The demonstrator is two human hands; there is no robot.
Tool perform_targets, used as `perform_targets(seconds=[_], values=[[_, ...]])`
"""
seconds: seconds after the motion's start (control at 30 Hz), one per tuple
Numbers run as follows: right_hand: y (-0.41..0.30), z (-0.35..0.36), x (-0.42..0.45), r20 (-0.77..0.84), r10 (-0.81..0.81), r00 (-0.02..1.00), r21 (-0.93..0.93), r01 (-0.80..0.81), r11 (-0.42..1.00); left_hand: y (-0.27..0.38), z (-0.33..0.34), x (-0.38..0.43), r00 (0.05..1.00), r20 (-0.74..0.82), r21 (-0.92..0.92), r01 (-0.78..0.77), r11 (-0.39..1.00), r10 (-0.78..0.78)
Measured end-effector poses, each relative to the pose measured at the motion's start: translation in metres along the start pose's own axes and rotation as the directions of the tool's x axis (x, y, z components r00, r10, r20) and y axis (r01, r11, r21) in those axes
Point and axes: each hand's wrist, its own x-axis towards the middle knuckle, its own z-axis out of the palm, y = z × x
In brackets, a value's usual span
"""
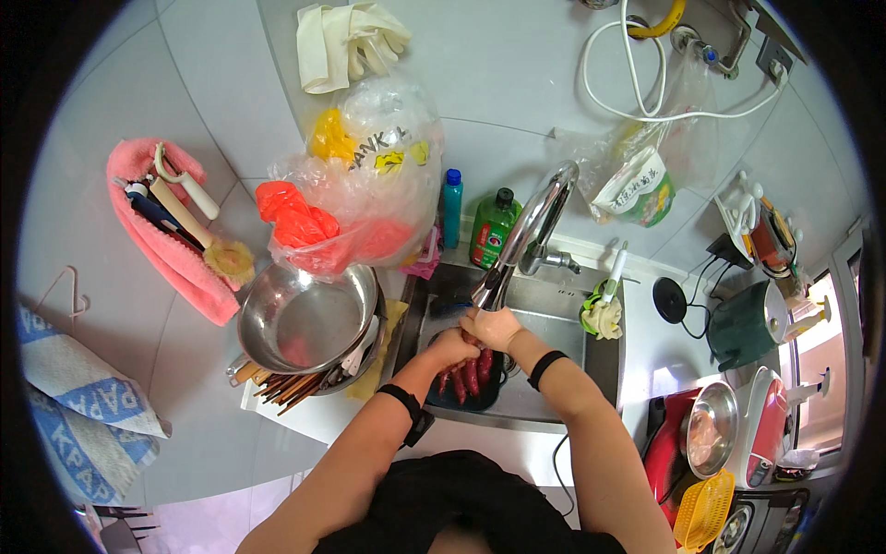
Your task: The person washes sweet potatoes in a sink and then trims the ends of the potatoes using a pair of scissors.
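Both hands meet low in the stainless steel sink, just under the spout of the chrome faucet. My left hand and my right hand close around one reddish-brown sausage-like or root-like piece, partly hidden by the fingers. Beneath them a dark basin holds several dark red, elongated pieces, wet and shiny; whether they are sweet potatoes or sausages I cannot tell. The basin's back part is covered by my hands.
Left of the sink stand a steel bowl and chopsticks. A green detergent bottle and a blue bottle are behind. A brush in a green holder sits at the sink's right rim; plastic bags hang above.
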Motion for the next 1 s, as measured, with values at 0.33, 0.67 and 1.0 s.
perform_targets(seconds=[0.33, 0.67, 1.0], values=[[0.018, -0.015, -0.022, 0.747, 0.258, 0.613, 0.531, -0.783, 0.325, 0.056, 0.004, -0.005, 0.585, 0.106, 0.926, -0.353, 0.134, 0.804], [-0.006, -0.033, -0.035, 0.141, 0.465, 0.874, 0.045, -0.475, 0.879, 0.080, -0.007, 0.016, 0.917, 0.372, 0.521, -0.077, 0.850, -0.145], [-0.003, -0.018, -0.032, 0.397, 0.584, 0.709, 0.367, -0.705, 0.607, 0.087, -0.002, -0.012, 0.885, -0.071, 0.919, -0.122, 0.375, 0.460]])
